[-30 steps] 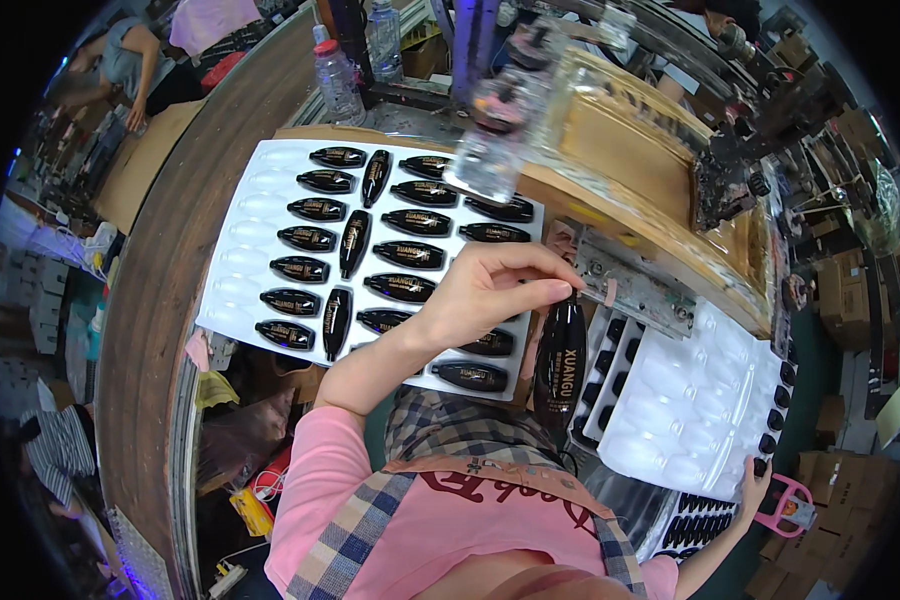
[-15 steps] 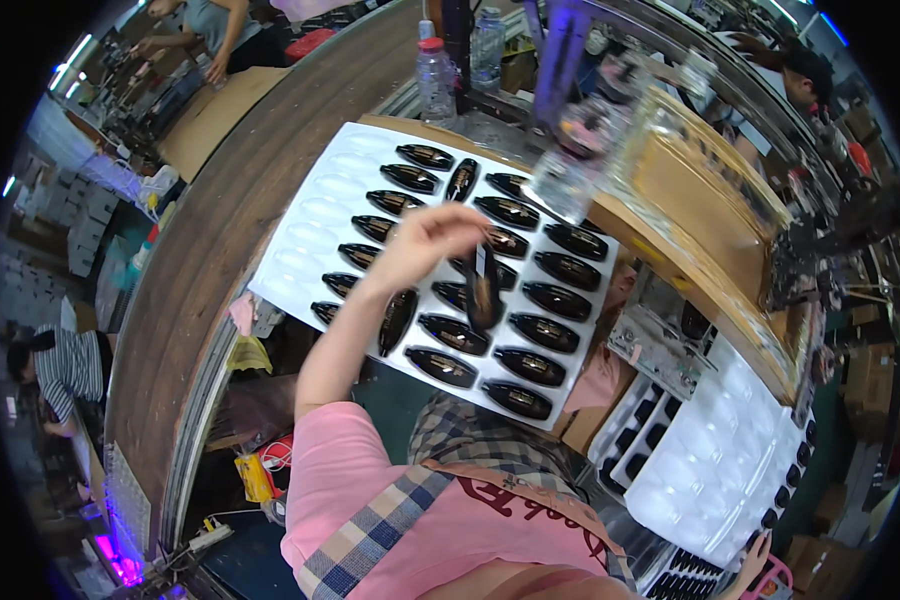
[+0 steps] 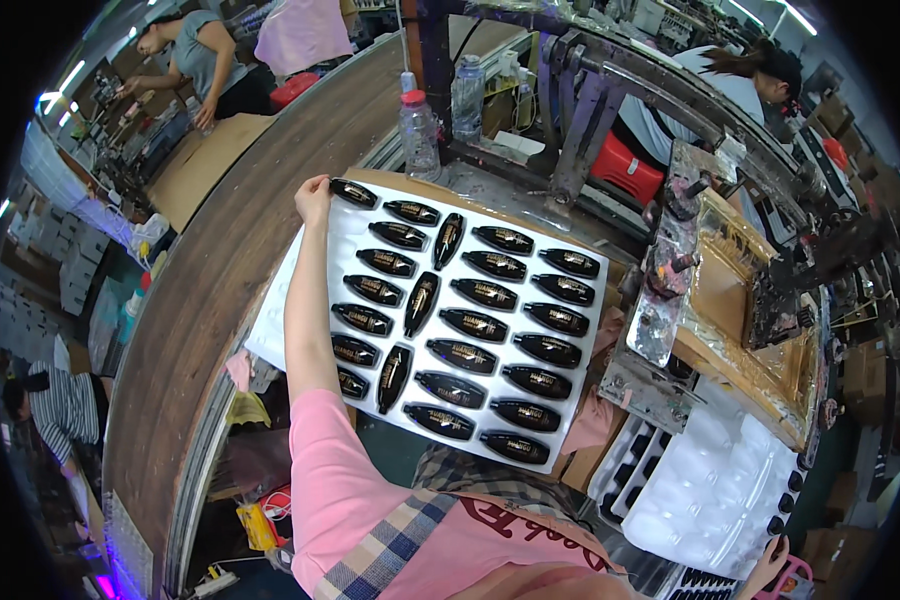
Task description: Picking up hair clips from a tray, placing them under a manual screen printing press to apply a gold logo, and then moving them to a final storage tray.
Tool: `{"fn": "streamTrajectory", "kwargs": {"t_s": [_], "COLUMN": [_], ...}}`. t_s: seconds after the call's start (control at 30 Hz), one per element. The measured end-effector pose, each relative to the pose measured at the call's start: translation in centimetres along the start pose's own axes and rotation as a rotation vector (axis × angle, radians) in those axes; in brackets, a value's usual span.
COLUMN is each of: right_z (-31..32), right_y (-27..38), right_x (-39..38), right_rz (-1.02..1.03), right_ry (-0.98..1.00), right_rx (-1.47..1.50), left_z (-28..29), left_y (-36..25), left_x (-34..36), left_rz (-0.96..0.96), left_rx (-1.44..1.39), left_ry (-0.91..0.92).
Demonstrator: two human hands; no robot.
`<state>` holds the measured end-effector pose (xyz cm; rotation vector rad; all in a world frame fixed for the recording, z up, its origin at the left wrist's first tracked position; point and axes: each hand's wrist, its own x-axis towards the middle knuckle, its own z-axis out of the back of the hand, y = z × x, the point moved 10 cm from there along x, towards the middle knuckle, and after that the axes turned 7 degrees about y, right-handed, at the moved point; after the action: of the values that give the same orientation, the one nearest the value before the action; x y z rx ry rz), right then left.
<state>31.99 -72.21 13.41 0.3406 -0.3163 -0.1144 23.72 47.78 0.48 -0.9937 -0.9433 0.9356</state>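
My left hand [image 3: 313, 200] reaches to the far left corner of a white moulded tray [image 3: 280, 325]. Its fingertips are pinched at the end of a glossy black tapered plastic piece [image 3: 353, 193] with gold print, which lies in that corner. Several rows of matching pieces fill most of the tray, such as one black piece [image 3: 473, 325] near the middle; a few lie crosswise between the rows. At the lower right, my right hand [image 3: 767, 570] is partly cut off, its fingers curled beside small black pieces [image 3: 776, 525]. What they grip is too small to make out.
A framed screen press [image 3: 740, 300] stands to the right, above a second white tray [image 3: 700, 490]. A red-capped plastic bottle [image 3: 418, 135] stands beyond my tray. A brown curved bench [image 3: 200, 290] runs along the left. Other people work at the far left and far right.
My left hand has carried the black piece from over the tray's middle to its far left corner, where it now lies. The whole view has shifted slightly. My right hand stays low at the right.
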Motion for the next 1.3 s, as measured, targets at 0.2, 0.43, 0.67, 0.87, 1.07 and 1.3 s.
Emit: {"fn": "streamTrajectory", "kwargs": {"t_s": [0.2,0.43,0.67,0.87,1.07,1.3], "right_z": [-0.7,-4.1,-9.5,-10.4,-11.5,-15.2], "right_y": [7.6,22.8,34.9,39.5,45.5,49.9], "right_x": [0.3,1.4,1.8,1.7,1.7,-0.1], "right_rz": [-0.02,0.16,0.385,0.516,0.686,0.741], "right_ry": [-0.04,0.101,0.349,0.403,0.373,0.5], "right_rx": [0.376,0.535,0.629,0.651,0.636,0.397], "left_z": [-0.1,-13.1,-21.7,-25.5,-26.2,-19.6], "left_y": [0.3,-16.9,-34.3,-35.5,-34.5,-26.6], "left_x": [0.2,-13.9,-37.2,-38.6,-37.5,-28.1], "left_rz": [0.024,-0.502,-0.727,-0.456,-0.109,-0.129], "left_rx": [0.614,0.077,-0.448,-0.603,-0.679,-0.383], "left_ry": [0.05,0.501,1.022,1.149,1.219,1.097]}}
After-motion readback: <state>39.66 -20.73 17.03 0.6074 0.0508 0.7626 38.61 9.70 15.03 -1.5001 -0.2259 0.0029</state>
